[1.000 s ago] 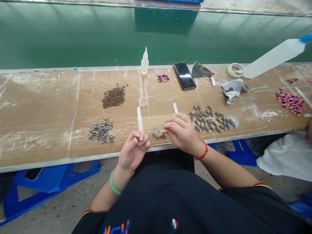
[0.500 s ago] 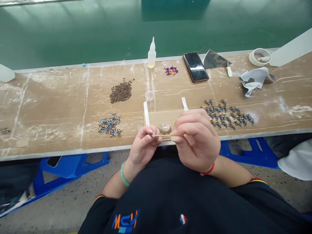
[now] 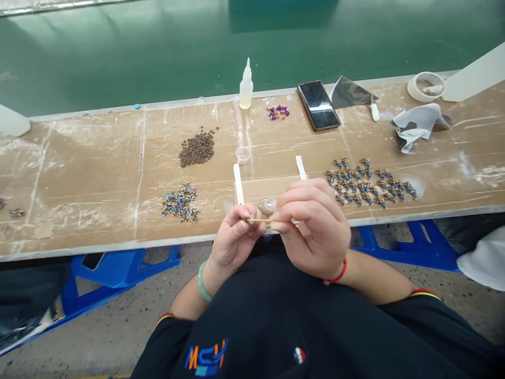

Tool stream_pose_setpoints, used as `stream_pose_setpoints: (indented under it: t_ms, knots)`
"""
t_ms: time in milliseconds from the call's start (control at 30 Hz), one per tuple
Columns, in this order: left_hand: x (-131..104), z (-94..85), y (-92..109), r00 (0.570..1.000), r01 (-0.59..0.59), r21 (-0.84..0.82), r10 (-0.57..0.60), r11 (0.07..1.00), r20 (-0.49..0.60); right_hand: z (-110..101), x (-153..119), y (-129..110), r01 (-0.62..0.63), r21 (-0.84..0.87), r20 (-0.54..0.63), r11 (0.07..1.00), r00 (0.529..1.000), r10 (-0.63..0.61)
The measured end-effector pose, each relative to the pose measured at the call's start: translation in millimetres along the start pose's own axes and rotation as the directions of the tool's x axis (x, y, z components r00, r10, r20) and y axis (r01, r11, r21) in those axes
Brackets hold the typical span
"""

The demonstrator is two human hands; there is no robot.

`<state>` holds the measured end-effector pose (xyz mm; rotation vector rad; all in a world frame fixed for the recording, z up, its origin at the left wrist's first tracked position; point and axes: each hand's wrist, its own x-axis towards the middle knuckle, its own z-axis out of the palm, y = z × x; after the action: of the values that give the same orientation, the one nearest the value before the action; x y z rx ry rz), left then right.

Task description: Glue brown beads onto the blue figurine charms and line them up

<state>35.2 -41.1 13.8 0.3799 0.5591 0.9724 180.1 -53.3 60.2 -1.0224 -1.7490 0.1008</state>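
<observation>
Between my hands is a thin wooden stick (image 3: 260,220), held level near the table's front edge. My right hand (image 3: 315,229) pinches the stick between thumb and fingers. My left hand (image 3: 238,234) is closed, its thumb and forefinger pressed on a tiny dark piece at the stick's left end; the piece is too small to name. Just beyond the fingers sits a small round dish of glossy brownish stuff (image 3: 267,206) on a cardboard piece (image 3: 264,188). Small blue-and-gold figures lie in a left pile (image 3: 179,202) and a right group (image 3: 366,184). Brown discs (image 3: 197,149) are heaped farther back.
Along the back stand a dropper bottle (image 3: 246,89), purple-orange pieces (image 3: 278,111), a phone (image 3: 319,105), a tape roll (image 3: 425,87) and a crumpled cloth (image 3: 418,123). A clear cup (image 3: 243,154) is mid-table. Blue stools (image 3: 114,266) stand below the front edge.
My right hand has moved slightly left along the stick, closer to my left hand. The whole view has shifted a little. Both hands keep their pinch.
</observation>
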Motion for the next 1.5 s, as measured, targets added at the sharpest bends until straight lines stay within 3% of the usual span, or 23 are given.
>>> stream_pose_setpoints:
  t_ms: [300, 533, 900, 1033, 1300, 1500]
  knots:
    - [0.2, -0.4, -3.3, 1.0, 0.025, -0.011, -0.025, 1.0, -0.002, -0.9, -2.2, 1.4, 0.013, 0.006, -0.014, 1.0, 1.0, -0.013]
    - [1.0, -1.4, -5.7, 0.998, 0.051, -0.064, -0.049, 0.997, 0.028, -11.6, -2.3, 10.5, 0.004, -0.101, -0.118, 0.995, 0.993, -0.016]
    - [3.0, -12.8, -15.4, 0.989, 0.15, -0.183, -0.15, 0.972, 0.014, -26.4, -32.6, 50.4, -0.045, -0.265, 0.138, 0.963, 0.987, 0.084]
    - [1.4, -16.2, -22.4, 0.979, 0.199, -0.201, -0.203, 0.959, 0.002, -21.3, -36.8, 54.8, -0.035, -0.277, 0.161, 0.96, 0.983, 0.083]
    - [3.9, -15.0, -21.0, 0.98, 0.195, -0.131, -0.198, 0.972, -0.014, -15.8, -38.0, 58.5, -0.026, -0.3, 0.156, 0.954, 0.985, 0.076]
    - [4.7, -12.6, -22.3, 0.981, 0.189, -0.142, -0.194, 0.972, -0.023, -21.3, -29.3, 41.5, -0.062, -0.235, 0.078, 0.97, 0.994, 0.082]
